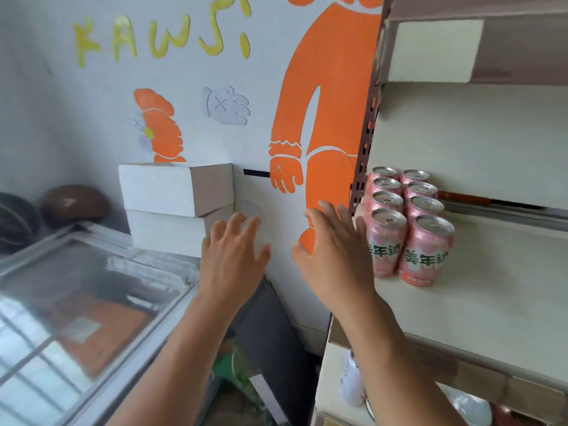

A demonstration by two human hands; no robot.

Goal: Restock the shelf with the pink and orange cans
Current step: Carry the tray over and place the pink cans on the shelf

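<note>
Head view: White wall fills the background, painted with yellow lettering and a large orange figure. Two white boxes are stacked against the wall, beside a glass-topped chest at lower left. A brown ball sits behind the chest.

A shelf unit stands at right, with a perforated brown upright at its left edge. The pale shelf board carries the pink cans, upright, in two rows of four running front to back, packed against each other at the board's left end, close to the upright.

The right hand is raised just left of the front cans, fingers straight and spread, holding nothing. Whether it touches the nearest can cannot be told from this angle.

The left hand is raised before the wall, further left and well apart from the cans, beside the right hand without touching it. Its fingers are likewise spread and it holds nothing.
</note>
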